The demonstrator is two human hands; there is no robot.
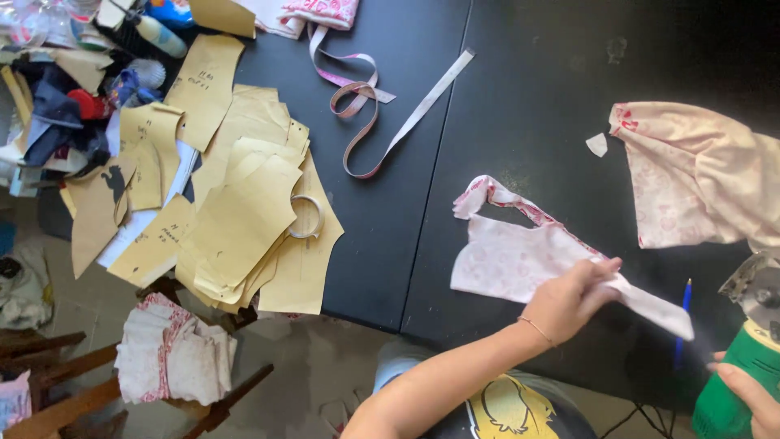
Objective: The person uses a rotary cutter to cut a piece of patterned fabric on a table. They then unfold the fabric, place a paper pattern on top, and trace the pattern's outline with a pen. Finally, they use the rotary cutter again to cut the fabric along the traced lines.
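My left hand [571, 299], a thin bracelet on its wrist, pinches the lower right edge of a cut piece of white fabric with a pink print [512, 254]. The piece lies flat on the black table [406, 228], and a narrow strip of it runs out to the right past my fingers. At the bottom right corner my right hand [751, 400] grips a green hand-held tool with a grey metal head [743, 366], just right of the strip's end. A blue pen [685, 319] lies between the two hands.
A larger piece of the same printed fabric [699, 179] lies at the right, a small scrap [597, 145] beside it. Brown paper patterns [244, 211] with a metal ring [307, 216] cover the left. A tape [390, 130] curls behind. Folded cloth [175, 351] rests on a wooden chair.
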